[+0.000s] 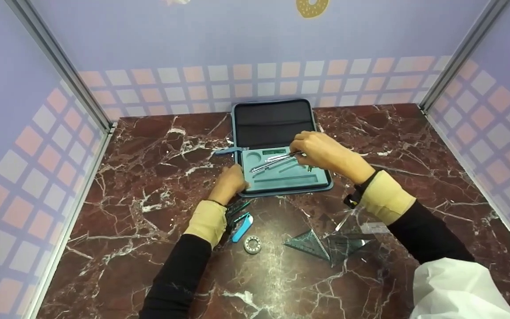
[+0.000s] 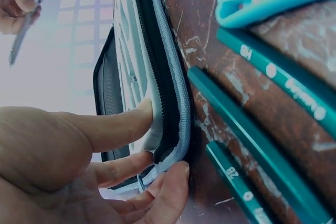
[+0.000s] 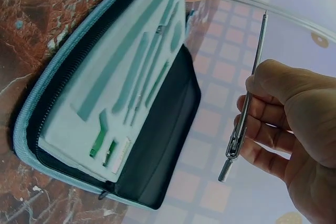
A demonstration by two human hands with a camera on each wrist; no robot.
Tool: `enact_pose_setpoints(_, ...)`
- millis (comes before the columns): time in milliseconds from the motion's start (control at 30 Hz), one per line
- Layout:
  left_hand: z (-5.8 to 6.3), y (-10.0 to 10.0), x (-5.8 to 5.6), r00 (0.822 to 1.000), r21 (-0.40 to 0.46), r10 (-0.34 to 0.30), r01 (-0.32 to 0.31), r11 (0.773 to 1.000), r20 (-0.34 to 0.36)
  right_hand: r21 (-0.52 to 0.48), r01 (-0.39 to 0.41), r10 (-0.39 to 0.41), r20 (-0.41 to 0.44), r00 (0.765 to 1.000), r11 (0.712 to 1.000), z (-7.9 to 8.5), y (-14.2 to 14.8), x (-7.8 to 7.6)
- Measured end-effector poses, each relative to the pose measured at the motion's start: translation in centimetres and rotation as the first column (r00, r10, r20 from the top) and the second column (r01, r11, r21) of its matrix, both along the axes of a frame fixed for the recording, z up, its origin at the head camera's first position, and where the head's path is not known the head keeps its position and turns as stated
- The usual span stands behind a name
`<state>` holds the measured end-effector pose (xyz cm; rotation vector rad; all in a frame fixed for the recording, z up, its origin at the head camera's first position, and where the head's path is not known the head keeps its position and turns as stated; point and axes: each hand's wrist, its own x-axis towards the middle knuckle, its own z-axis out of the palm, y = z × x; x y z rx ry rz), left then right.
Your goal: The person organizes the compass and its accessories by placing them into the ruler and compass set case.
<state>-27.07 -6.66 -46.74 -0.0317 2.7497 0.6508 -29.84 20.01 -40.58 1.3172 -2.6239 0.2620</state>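
Partly hidden, the metal compass (image 3: 234,142) sits pinched in the right hand (image 3: 299,119).

A brown-red marble tabletop (image 1: 148,248) with white veins spreads below a lavender back wall (image 1: 237,40), which bears rows of pink and white squares and a tan donut picture (image 1: 312,8) at its top edge. Similar squares cover the left wall (image 1: 5,106) and right wall (image 1: 498,57); grey metal posts stand in both corners. Three green pencils (image 2: 257,142), two with white lettering visible, lie near a blue tool (image 1: 242,228), a pale ring (image 1: 247,250) and two see-through triangles.
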Motion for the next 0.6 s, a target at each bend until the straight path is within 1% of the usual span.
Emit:
enact_pose_setpoints(233,0.1,0.0,0.0,1.000,-0.011,0.008,-0.008,1.000,0.012,0.028,-0.008,0.009,-0.007,1.000,1.000,-1.5,-0.8,-1.3)
enact_pose_setpoints(433,0.1,0.1,0.0,1.000,-0.004,0.020,-0.020,1.000,0.013,0.047,-0.017,0.017,0.004,1.000,0.999,-3.1,-1.4,-2.4)
enact_pose_setpoints(600,0.2,0.2,0.0,0.999,-0.001,0.019,-0.019,1.000,0.030,0.091,-0.006,0.005,0.002,1.000,0.996,-3.8,-2.0,-2.6)
